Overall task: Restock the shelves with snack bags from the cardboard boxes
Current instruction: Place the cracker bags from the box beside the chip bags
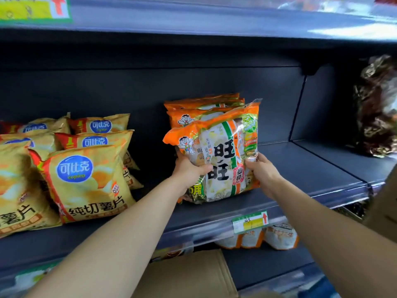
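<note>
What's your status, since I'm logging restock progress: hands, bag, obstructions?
Left hand, right hand grip orange snack bag at its sides. Bag upright before matching bags on shelf. Nothing blocking.

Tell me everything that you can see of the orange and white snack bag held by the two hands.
The orange and white snack bag is a glossy, sealed plastic pack: orange edges, white middle with large black characters, a cartoon child at top left, a green patch at top right. It stands nearly upright on the dark shelf, in front of similar bags. The left hand grips its left side, thumb across the front; the right hand grips its right side.
</note>
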`<state>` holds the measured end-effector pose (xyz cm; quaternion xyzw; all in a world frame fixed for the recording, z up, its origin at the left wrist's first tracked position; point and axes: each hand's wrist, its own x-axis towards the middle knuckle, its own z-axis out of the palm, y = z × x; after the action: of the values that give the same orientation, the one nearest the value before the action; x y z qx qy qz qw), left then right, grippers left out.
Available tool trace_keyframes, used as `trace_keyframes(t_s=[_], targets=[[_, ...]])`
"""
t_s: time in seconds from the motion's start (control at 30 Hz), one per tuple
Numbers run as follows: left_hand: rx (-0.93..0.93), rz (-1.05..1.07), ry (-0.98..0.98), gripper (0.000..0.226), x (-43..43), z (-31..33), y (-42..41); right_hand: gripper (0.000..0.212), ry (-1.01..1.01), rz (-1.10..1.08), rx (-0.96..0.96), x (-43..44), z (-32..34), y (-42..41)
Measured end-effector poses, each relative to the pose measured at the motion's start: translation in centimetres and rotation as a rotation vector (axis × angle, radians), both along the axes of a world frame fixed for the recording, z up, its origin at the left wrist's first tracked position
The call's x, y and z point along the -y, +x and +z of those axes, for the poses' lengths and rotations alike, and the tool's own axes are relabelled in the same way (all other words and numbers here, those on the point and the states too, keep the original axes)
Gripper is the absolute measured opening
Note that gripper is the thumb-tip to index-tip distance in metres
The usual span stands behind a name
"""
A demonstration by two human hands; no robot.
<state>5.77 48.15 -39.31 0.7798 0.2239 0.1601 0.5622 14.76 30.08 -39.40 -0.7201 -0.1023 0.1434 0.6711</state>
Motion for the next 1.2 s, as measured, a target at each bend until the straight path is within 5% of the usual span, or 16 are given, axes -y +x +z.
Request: trace_keyframes(t_s=[0.2,0.33,0.53,0.73,1.03,1.2], targets=[[-0.02,0.027,0.008,0.093,1.3,0.0,0.8,0.018,-0.125,-0.126,0.033,-0.1,-0.2,0.1],[-0.009,0.062,-0.034,0.098,1.5,0.5,-0.5,0.042,-0.268,-0.248,0.09,-0.1,-0.3,-0.7],[0.034,0.024,-0.023,0.088,1.4,1.6,-1.5,0.071,-0.139,-0.188,0.22,0.1,0.4,-3.4],[-0.009,0.093,0.001,0.063,1.7,1.8,-0.7,0.11,-0.466,-0.097,0.368,-1.2,-0.8,-5.0],[-0.065,0.066,0.04,0.071,1.4,3.2,-2.5,0.111,-0.617,-0.182,0.371,-2.0,-0.5,-5.4],[-0.097,0.072,0.216,0.069,0.8,4.8,-6.7,0.078,-0.556,-0.317,0.57,-3.0,1.2,-8.5]])
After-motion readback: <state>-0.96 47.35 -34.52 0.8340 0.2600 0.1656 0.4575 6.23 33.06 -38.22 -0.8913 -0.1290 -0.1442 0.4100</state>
